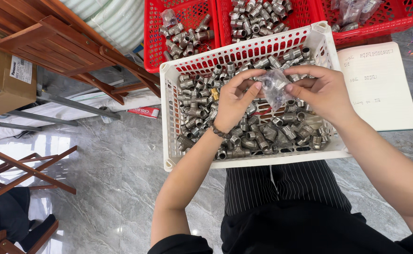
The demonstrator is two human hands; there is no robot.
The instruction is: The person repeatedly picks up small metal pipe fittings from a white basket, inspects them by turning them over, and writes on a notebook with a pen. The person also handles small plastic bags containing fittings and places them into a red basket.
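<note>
My left hand and my right hand meet over a white plastic basket filled with several grey metal pipe fittings. Both hands pinch a small clear plastic bag with a metal fitting inside it, held just above the heap. A dark bead bracelet sits on my left wrist. The basket rests partly on my lap in striped trousers.
Red plastic baskets holding more metal fittings stand beyond the white one. An open white notebook lies at the right. Wooden folding chairs and a cardboard box stand at the left on the grey marble floor.
</note>
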